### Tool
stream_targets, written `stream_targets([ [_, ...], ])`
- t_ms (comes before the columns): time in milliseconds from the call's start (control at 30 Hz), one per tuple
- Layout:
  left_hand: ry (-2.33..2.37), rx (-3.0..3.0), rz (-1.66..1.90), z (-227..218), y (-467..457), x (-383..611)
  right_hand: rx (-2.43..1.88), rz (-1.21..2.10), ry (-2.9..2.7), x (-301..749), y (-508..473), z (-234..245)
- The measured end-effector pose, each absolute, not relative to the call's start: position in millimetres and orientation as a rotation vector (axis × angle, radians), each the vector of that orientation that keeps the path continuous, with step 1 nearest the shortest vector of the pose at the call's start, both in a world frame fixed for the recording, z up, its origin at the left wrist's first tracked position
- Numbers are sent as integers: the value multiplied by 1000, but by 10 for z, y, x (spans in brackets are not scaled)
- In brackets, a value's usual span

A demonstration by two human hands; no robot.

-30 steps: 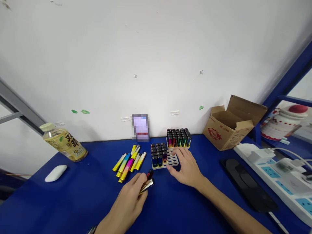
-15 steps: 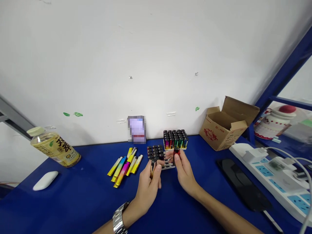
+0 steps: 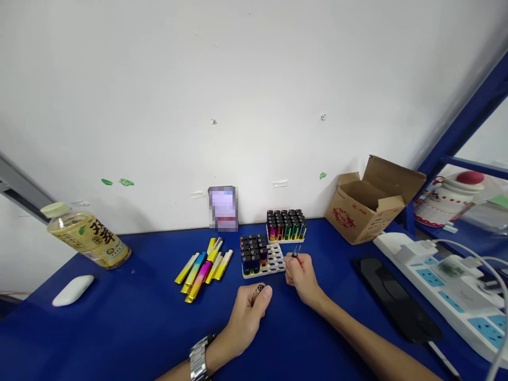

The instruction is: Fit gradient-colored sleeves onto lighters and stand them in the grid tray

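My left hand (image 3: 249, 309) is closed around a lighter (image 3: 259, 288), with only its black top showing by the thumb. My right hand (image 3: 302, 278) is wrapped round another lighter (image 3: 294, 255); its dark end peeks out and its body is hidden. Thin pale streaks rise just above it, too small to make out. Between and beyond both hands lies a white holed tray (image 3: 275, 259). Black-topped lighters (image 3: 253, 254) stand in its left part, and bare holes show on its right. Behind it, a second tray (image 3: 286, 241) is packed with colourful lighters (image 3: 286, 225).
Shiny gold and multicoloured sleeves (image 3: 202, 275) lie in a pile at left. A bottle (image 3: 89, 238) and a white case (image 3: 73, 291) sit farther left. An open carton (image 3: 357, 211), a black phone (image 3: 397, 299) and a power strip (image 3: 444, 296) occupy the right side.
Both hands have drawn back from the tray: the left toward me and slightly right, the right a little to the right. The tray's lighters and holes now show more fully.
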State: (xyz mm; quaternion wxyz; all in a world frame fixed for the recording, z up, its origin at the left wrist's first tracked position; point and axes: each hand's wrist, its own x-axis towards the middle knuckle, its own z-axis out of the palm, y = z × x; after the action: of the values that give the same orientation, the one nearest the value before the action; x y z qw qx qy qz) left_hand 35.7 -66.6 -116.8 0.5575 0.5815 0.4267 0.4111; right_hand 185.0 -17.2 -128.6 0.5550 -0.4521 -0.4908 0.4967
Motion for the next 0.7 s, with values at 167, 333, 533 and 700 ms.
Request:
stream_targets([
  [167,1024,1416,933,-1171,-667,340,-1101,1235,-1155,1840,-182,-1243],
  [333,1106,1459,877,-1110,-658,353,-1115,1164,-1197,1851,-169,-1276],
  [533,1238,1467,842,-1010,-634,384,-1132,1120,-1297,1858,-163,-1290],
  [700,1275,1459,836,-994,-619,394,-1149,1089,-1359,1860,-187,-1228],
])
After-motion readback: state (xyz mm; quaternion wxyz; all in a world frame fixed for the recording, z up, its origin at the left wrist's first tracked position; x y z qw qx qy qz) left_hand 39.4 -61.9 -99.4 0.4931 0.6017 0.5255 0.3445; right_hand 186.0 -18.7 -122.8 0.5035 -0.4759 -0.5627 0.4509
